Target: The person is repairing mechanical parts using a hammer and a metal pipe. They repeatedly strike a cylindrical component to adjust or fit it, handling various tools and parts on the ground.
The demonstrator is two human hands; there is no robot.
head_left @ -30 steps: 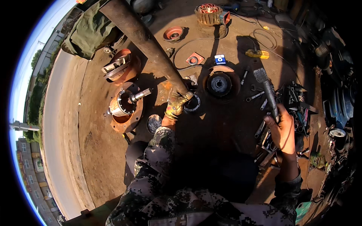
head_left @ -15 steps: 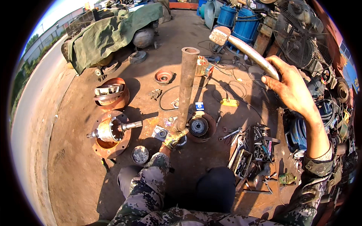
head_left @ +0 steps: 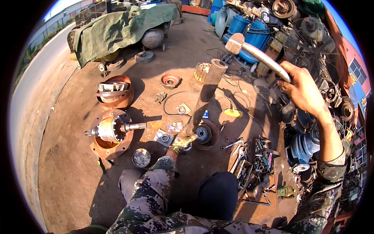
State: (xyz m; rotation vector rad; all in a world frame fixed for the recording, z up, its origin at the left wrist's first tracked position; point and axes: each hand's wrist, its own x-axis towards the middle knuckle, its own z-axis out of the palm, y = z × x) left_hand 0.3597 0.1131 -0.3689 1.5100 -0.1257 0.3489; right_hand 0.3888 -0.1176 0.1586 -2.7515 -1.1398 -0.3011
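Observation:
In my raised right hand [head_left: 306, 89] is a hammer [head_left: 265, 57], gripped by its pale curved handle, its blocky head up and to the left. My gloved left hand [head_left: 181, 142] is closed round the lower end of a long steel pipe [head_left: 209, 87]. The pipe leans, its open top tilted right and away from me. Close to its lower end, a round rusty housing [head_left: 213, 136] with a dark hub [head_left: 203, 132] in its middle sits on the ground. The pipe's bottom end is hidden by my glove. Hammer head and pipe are apart.
To the left stand a rotor [head_left: 110, 129] on a rusty flange [head_left: 100, 148] and a rusty drum [head_left: 121, 102]. A tin [head_left: 141, 158] sits near my knee. Wrenches [head_left: 233, 143] and toolboxes [head_left: 243, 174] lie on the right, before piled motors and a fan guard [head_left: 311, 48].
The pipe's top has tilted to the right while my left hand keeps its hold low down. The hammer stays raised, slightly farther right and lower. The whole view has shifted a little.

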